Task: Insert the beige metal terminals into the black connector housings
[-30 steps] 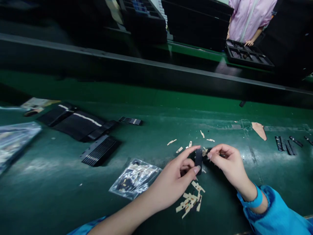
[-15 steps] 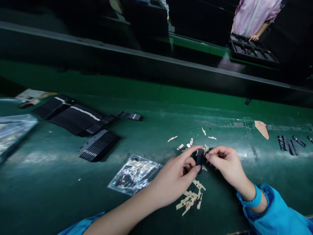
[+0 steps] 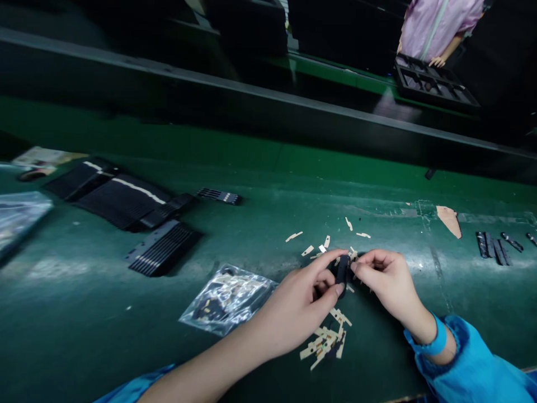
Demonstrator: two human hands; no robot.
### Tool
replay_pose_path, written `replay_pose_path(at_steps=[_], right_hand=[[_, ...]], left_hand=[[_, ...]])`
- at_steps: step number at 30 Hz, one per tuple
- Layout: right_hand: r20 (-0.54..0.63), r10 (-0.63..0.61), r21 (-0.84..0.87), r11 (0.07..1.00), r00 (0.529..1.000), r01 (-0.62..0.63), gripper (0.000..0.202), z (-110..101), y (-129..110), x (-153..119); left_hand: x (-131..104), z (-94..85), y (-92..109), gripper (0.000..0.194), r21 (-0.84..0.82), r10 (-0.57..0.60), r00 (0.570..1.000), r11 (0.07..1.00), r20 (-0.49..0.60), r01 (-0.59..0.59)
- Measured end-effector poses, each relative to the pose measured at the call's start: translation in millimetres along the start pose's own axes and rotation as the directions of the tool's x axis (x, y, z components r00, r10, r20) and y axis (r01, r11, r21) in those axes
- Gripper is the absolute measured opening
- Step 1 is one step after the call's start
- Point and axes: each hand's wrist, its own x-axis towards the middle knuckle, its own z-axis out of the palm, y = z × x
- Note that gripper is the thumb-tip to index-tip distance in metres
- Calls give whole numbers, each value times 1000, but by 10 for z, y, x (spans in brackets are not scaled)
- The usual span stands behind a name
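My left hand grips a small black oblong part upright between thumb and index finger. Against the right side of that part, the thumb and fingertips of my right hand are pinched together. Whatever sits in that pinch is too small and too covered to make out. Thin cream-coloured flat strips are scattered just beyond my fingers. Below my left hand lies a heap of similar cream strips, some with dark holes. A clear plastic bag holding small parts rests beside my left wrist.
Stacked black slatted parts and longer black panels lie at left, near another plastic bag. Several black pieces and a tan scrap are at right. Beyond the dark rail, a person in pink touches a compartmented black tray.
The view has shifted slightly, so objects at left appear a little further left. Both hands keep nearly the same pose at the black part.
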Motion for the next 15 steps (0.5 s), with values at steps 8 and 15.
replay_pose_path(at_steps=[8, 15], right_hand=[[3, -16, 5, 1000, 1000, 16, 14, 7, 34, 5], [-5, -34, -3, 999, 999, 34, 13, 11, 55, 5]], left_hand=[[6, 1, 12, 53, 9, 7, 1000, 1000, -4, -7], [10, -1, -5, 49, 7, 1, 1000, 1000, 6, -1]])
